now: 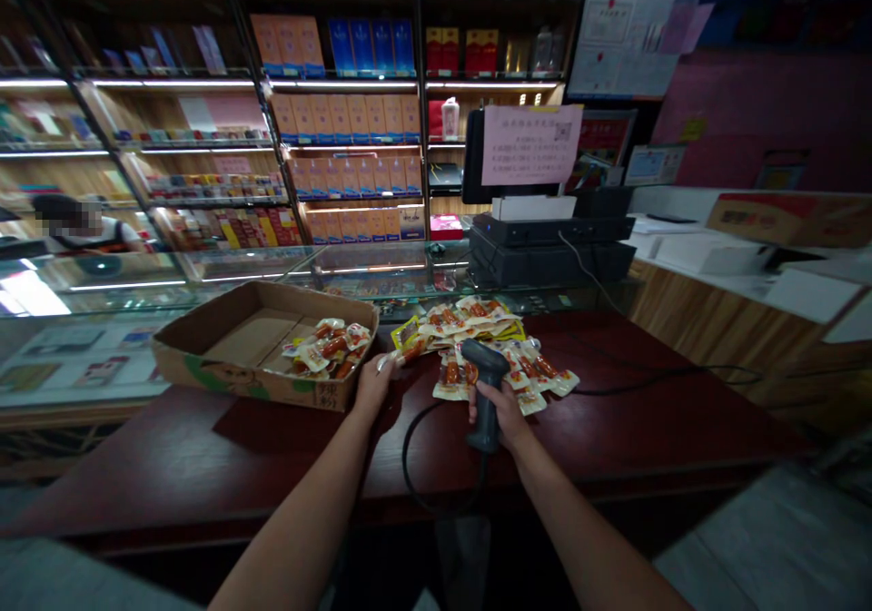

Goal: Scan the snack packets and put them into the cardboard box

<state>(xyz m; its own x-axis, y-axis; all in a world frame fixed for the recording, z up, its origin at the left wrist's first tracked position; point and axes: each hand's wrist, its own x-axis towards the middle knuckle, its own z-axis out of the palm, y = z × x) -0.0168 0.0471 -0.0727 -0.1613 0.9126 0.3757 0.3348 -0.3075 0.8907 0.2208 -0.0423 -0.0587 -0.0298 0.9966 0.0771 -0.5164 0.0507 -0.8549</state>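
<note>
My right hand (pixel 496 414) grips a black handheld barcode scanner (pixel 485 391) upright, its head above a heap of small foil snack packets (pixel 477 343) on the dark red counter (pixel 204 448). A black coiled cable (pixel 415 457) runs from the scanner across the counter. My left hand (pixel 376 384) pinches the corner of a yellow-and-white snack packet (pixel 407 346) at the heap's left edge. Beside that hand stands an open cardboard box (pixel 238 343), with more snack packets (pixel 327 349) lying in its right end.
A glass display case (pixel 238 271) stands behind the counter, and a black till with a screen (pixel 545 230) rests at its right. Shelves of boxed goods (pixel 347 121) fill the back wall. A person (pixel 74 225) stands far left. Papers and a carton (pixel 790 221) lie on a side counter.
</note>
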